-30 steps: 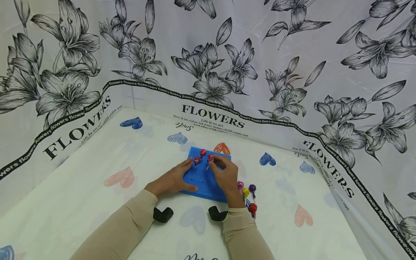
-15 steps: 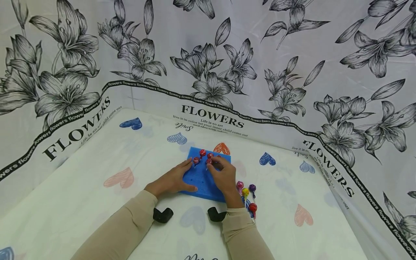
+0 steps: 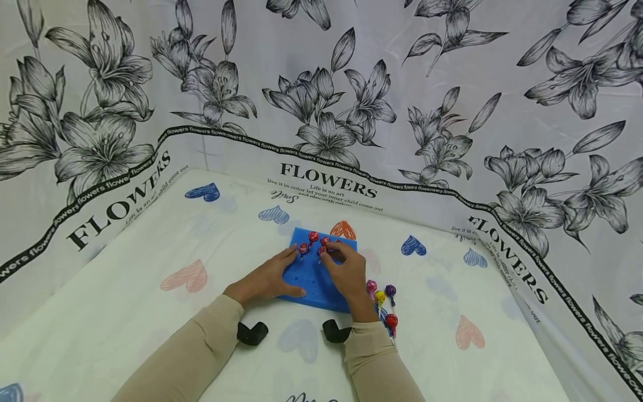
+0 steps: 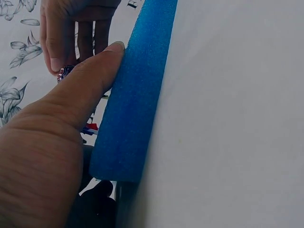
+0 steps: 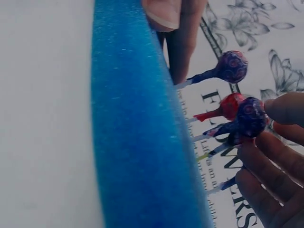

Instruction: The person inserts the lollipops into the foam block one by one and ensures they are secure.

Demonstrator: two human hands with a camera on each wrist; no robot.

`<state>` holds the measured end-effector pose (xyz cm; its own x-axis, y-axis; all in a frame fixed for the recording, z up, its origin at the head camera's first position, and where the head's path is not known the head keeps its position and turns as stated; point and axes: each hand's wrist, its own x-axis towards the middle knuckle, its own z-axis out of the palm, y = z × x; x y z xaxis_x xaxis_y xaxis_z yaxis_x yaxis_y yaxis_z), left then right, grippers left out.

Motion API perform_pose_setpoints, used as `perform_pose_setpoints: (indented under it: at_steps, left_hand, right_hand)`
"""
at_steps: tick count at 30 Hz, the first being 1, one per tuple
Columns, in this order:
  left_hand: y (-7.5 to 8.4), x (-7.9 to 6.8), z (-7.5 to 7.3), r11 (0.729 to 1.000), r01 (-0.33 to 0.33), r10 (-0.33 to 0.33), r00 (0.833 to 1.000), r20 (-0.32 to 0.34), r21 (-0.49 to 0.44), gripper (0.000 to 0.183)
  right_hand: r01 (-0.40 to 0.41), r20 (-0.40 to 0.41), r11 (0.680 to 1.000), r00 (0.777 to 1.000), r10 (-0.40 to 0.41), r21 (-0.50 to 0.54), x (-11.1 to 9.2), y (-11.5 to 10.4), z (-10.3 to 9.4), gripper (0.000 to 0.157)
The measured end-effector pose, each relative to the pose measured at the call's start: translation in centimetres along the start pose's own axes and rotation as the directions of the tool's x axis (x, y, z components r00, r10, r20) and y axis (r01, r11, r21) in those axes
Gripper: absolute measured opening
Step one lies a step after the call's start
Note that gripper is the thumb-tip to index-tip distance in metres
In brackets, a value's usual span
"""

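A blue foam block [image 3: 312,287] lies on the table in the head view, with small holes in its top. My left hand [image 3: 266,277] rests spread along its left side, thumb over the near part. My right hand [image 3: 348,272] pinches the wrapped head of a lollipop [image 5: 250,117], whose stick meets the foam. Close around it, other lollipops stand with their sticks in the block, among them a red one [image 3: 313,237], another at the left [image 3: 303,248] and a red-wrapped one [image 5: 231,105]. Part of the far right corner is hidden by my right hand.
Several loose lollipops lie right of the block: a pink one [image 3: 371,286], a yellow one [image 3: 379,297], a purple one [image 3: 390,290] and a red one [image 3: 391,321]. Black wrist pieces [image 3: 253,333] sit by both sleeves. A flower-printed curtain [image 3: 321,111] rises behind.
My right hand has shifted slightly toward me and left with a lollipop, revealing another standing lollipop behind it. Over the last half second it barely moves. The left hand stays put.
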<state>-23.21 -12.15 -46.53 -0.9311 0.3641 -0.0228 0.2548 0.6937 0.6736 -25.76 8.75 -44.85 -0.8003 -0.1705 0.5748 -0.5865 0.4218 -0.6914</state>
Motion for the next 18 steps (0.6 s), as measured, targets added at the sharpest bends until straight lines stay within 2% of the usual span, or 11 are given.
perform_pose_setpoints:
  at_steps: [4,13,16,18]
  left_hand:
    - [-0.1,0.0,0.1,1.000,0.011,-0.011,1.000,0.003,0.002,0.109]
    - [0.0,-0.1,0.1,0.999,0.031,-0.031,1.000,0.003,-0.013,0.108]
    - [0.0,-0.1,0.1,0.999,0.037,-0.037,0.999,0.005,-0.007,0.109]
    - [0.0,-0.1,0.1,0.999,0.043,-0.043,0.999,0.006,-0.002,0.109]
  right_hand:
    - [0.044,-0.036,0.999,0.998,-0.045,-0.020,0.4,-0.5,-0.6,0.021]
    - [0.053,-0.065,0.998,0.997,-0.051,0.019,1.3,-3.2,-3.5,0.022]
    - [0.072,-0.086,0.997,0.994,-0.068,0.037,1.5,-4.5,-4.9,0.024]
    - [0.095,-0.098,0.994,0.991,-0.090,0.054,1.5,-6.4,-6.0,0.024]
